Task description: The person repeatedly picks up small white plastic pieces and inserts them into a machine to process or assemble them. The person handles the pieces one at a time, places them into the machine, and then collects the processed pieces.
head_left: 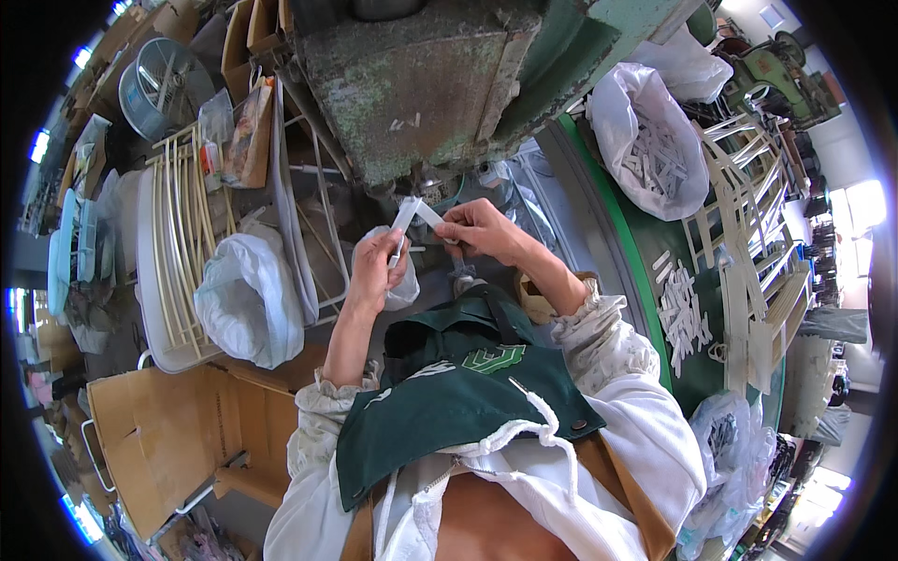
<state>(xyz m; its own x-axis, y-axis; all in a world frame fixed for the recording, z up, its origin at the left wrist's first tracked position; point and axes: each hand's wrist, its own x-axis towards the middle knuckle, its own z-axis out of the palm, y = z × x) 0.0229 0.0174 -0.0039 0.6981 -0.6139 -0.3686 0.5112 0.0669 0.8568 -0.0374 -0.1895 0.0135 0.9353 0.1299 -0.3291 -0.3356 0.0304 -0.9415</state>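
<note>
In front of the green machine, my left hand (378, 268) is closed on a flat white strip (404, 217) that slants up to the right. My right hand (475, 230) pinches another short white strip (428, 213) between thumb and fingers. The upper ends of the two strips meet or overlap just below the machine's lower edge; whether they are joined, I cannot tell. Over my lap lies a dark green apron (468, 374).
A worn green machine (412, 103) hangs close above my hands. Leftward are a white bag (251, 299), a tray of pale rods (154, 318) and an open cardboard box (154, 430). A green-topped table (697, 379) on the right bears loose white pieces (683, 313) and a filled sack (617, 140).
</note>
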